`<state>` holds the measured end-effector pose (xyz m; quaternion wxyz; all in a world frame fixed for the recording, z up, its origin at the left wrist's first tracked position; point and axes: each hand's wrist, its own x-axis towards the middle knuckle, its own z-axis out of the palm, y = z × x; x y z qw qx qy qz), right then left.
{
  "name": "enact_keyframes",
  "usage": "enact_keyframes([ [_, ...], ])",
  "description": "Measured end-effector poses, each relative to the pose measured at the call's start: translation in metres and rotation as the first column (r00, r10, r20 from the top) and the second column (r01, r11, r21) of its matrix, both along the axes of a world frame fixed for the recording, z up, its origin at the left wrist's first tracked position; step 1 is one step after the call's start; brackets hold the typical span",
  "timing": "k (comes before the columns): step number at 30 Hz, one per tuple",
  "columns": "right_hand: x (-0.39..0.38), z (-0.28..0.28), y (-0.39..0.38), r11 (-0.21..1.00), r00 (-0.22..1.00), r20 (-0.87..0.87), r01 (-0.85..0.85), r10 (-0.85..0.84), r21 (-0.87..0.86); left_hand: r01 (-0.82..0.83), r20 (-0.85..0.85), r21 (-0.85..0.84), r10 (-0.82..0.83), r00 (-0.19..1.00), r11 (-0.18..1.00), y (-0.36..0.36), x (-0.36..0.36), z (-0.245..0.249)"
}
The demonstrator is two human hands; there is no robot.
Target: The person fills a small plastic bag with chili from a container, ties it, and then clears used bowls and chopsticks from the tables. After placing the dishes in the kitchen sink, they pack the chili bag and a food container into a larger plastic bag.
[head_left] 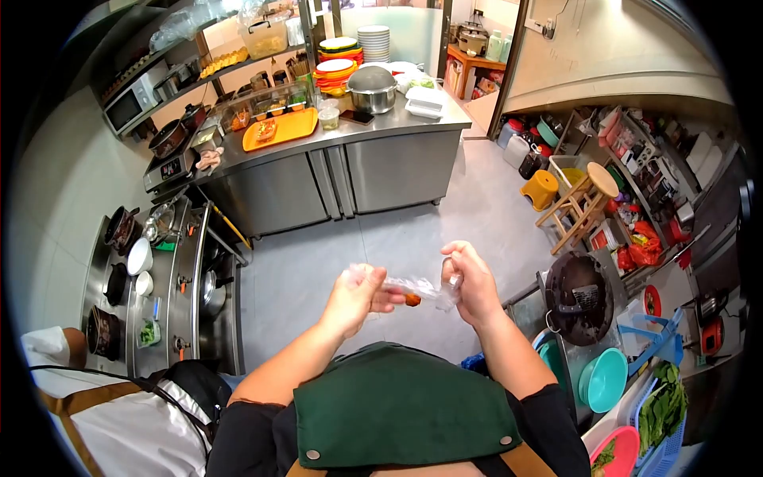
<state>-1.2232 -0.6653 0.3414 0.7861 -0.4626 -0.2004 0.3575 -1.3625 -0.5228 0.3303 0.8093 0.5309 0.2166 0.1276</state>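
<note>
Tension from the left hand (352, 302) and right hand (474, 288), both gripping clear plastic (413, 284) over the floor (306, 266), could tear it, dropping the orange-red morsel (412, 300) (apparently inside).

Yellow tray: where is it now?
Head view: the yellow tray lies on the steel counter, left of the lidded metal pot, a clear tub by its right end.

Grey tiled floor (302, 270), light seams visible. Stainless counter (405, 159) with cabinet doors at the far side; pale wall (56, 151) to the left, shelving (179, 67) above. Frosted glass panel (405, 36) behind counter. Wooden stool (602, 181) and yellow stool (540, 188) right. Bright, even indoor light.
</note>
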Motion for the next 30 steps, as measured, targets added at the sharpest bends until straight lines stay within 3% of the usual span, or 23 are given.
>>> enact_keyframes([
  [1, 0.002, -0.002, 0.000, 0.993, 0.995, 0.016, -0.097, 0.098, -0.063, -0.044, -0.021, -0.108, 0.042, 0.999, 0.993, 0.001, 0.001, 0.001],
  [3, 0.000, -0.011, 0.000, 0.984, 0.994, 0.031, -0.103, 0.108, -0.143, -0.058, -0.050, -0.113, 0.052, 0.997, 0.992, 0.002, -0.002, 0.002],
  [5, -0.008, -0.016, 0.003, 0.838, 0.839, 0.432, -0.050, 0.330, -0.543, -0.112, -0.005, 0.023, 0.113, 0.994, 0.993, 0.000, -0.004, 0.000],
  [7, -0.010, -0.032, 0.005, 0.822, 0.826, 0.399, -0.127, 0.397, -0.555, -0.129, 0.032, -0.010, 0.130, 0.991, 0.992, 0.004, -0.006, -0.014],
  [9, -0.011, -0.045, 0.008, 0.848, 0.835, 0.336, -0.254, 0.435, -0.465, -0.194, 0.057, -0.212, 0.210, 0.976, 0.958, 0.004, -0.009, -0.013],
  [13, -0.020, -0.061, 0.016, 0.863, 0.870, 0.266, -0.283, 0.415, -0.419, -0.228, 0.103, -0.345, 0.278, 0.955, 0.910, 0.007, -0.011, -0.040],
  [15, -0.028, -0.071, 0.023, 0.962, 0.971, 0.145, -0.151, 0.187, -0.228, -0.206, 0.065, -0.316, 0.237, 0.969, 0.926, 0.005, -0.015, -0.041],
  [16, -0.028, -0.070, 0.021, 0.959, 0.972, 0.138, -0.157, 0.192, -0.236, -0.175, 0.034, -0.286, 0.193, 0.981, 0.942, 0.004, -0.017, -0.041],
  [18, -0.027, -0.056, 0.020, 0.894, 0.943, -0.076, -0.331, 0.323, -0.303, -0.214, -0.004, -0.267, 0.221, 0.975, 0.940, 0.002, -0.017, -0.041],
  [19, -0.025, -0.058, 0.021, 0.890, 0.941, -0.082, -0.337, 0.328, -0.307, -0.246, -0.035, -0.239, 0.245, 0.969, 0.939, 0.003, -0.017, -0.040],
  [21, -0.021, -0.063, 0.020, 0.643, 0.712, 0.112, -0.541, 0.693, -0.542, -0.219, -0.028, -0.231, 0.219, 0.975, 0.948, 0.004, -0.020, -0.040],
  [23, -0.022, -0.068, 0.017, 0.666, 0.735, 0.124, -0.512, 0.667, -0.542, -0.188, -0.018, -0.221, 0.189, 0.982, 0.957, 0.001, -0.021, -0.036],
  [25, -0.021, -0.076, 0.016, 0.910, 0.936, -0.089, -0.352, 0.340, -0.219, -0.209, -0.106, 0.052, 0.214, 0.971, 0.976, -0.007, -0.019, -0.028],
  [26, -0.021, -0.062, 0.016, 0.919, 0.894, -0.332, -0.364, 0.301, -0.148, -0.213, -0.110, 0.048, 0.217, 0.970, 0.976, -0.004, -0.022, -0.035],
  [27, -0.019, -0.061, 0.015, 0.917, 0.892, -0.336, -0.369, 0.304, -0.151, -0.139, -0.133, 0.102, 0.152, 0.979, 0.985, 0.002, -0.027, -0.047],
  [29, -0.012, -0.060, 0.011, 0.942, 0.773, -0.562, -0.334, 0.295, 0.035, -0.064, -0.165, 0.150, 0.088, 0.982, 0.987, 0.005, -0.033, -0.055],
  [30, -0.016, -0.046, 0.013, 0.952, 0.790, -0.568, -0.306, 0.233, -0.035, -0.040, -0.217, 0.172, 0.077, 0.973, 0.984, 0.004, -0.034, -0.056],
])
